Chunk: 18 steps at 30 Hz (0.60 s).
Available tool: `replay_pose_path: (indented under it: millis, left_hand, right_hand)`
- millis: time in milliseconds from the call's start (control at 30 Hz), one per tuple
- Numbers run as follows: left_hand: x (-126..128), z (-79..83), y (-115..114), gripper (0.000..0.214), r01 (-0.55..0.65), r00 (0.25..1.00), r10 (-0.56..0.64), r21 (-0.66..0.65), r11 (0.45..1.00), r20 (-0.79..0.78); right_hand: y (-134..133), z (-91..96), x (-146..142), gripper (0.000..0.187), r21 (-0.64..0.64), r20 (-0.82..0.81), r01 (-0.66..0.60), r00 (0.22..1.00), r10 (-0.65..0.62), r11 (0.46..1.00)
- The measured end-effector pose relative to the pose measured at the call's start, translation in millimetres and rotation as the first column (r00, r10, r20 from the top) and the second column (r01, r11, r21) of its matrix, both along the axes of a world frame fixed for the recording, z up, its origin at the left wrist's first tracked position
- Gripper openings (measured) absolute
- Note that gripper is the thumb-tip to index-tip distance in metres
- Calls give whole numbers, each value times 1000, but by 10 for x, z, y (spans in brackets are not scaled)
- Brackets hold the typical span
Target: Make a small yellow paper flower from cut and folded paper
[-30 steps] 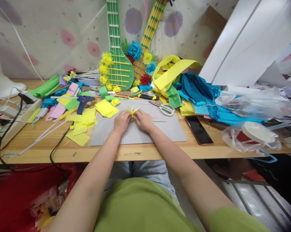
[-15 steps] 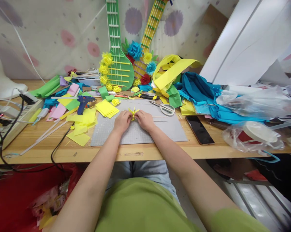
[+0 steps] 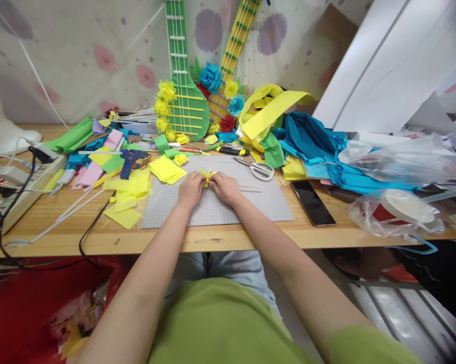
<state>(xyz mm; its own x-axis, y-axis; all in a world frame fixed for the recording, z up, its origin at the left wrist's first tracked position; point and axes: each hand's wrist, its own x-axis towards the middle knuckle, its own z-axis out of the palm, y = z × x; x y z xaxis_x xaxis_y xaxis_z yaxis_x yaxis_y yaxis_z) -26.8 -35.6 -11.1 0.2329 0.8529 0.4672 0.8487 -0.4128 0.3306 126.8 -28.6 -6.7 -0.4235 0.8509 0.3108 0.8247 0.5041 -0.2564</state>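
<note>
Over the grey cutting mat [image 3: 167,212], my left hand [image 3: 190,190] and my right hand [image 3: 225,188] meet at a small yellow paper flower [image 3: 208,176]. Fingertips of both hands pinch it from either side, and its pointed petals stick up between them. Part of the flower is hidden by the fingers. A thin wooden stick [image 3: 249,186] lies on the mat just right of my right hand. Farther right are white-handled scissors [image 3: 261,171]. To the left of my hands sit a stack of yellow paper squares [image 3: 166,170] and a finished yellow paper rose [image 3: 181,160].
A blue glue gun [image 3: 131,162] rests left among loose yellow sheets [image 3: 124,217]. A green paper guitar [image 3: 192,108] with yellow flowers leans at the back. On the right are a phone [image 3: 312,202], blue crepe paper [image 3: 311,139] and a bagged cup [image 3: 398,212]. A power strip [image 3: 31,194] stands far left.
My hands stay in almost the same place, still pinching the yellow flower. Its petals have shifted slightly between my fingers.
</note>
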Motion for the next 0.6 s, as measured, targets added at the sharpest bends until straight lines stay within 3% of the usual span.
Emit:
replay_pose_path:
  millis: [500,600]
  left_hand:
    - [-14,-5,-7,19,48,997,-50,22,999,51]
    - [-8,12,-33,16,-7,995,2,48,999,98]
  right_hand:
    - [-10,17,4,21,-1,-10,58,998,-58,998]
    - [-3,5,3,21,1,-25,69,997,-69,998]
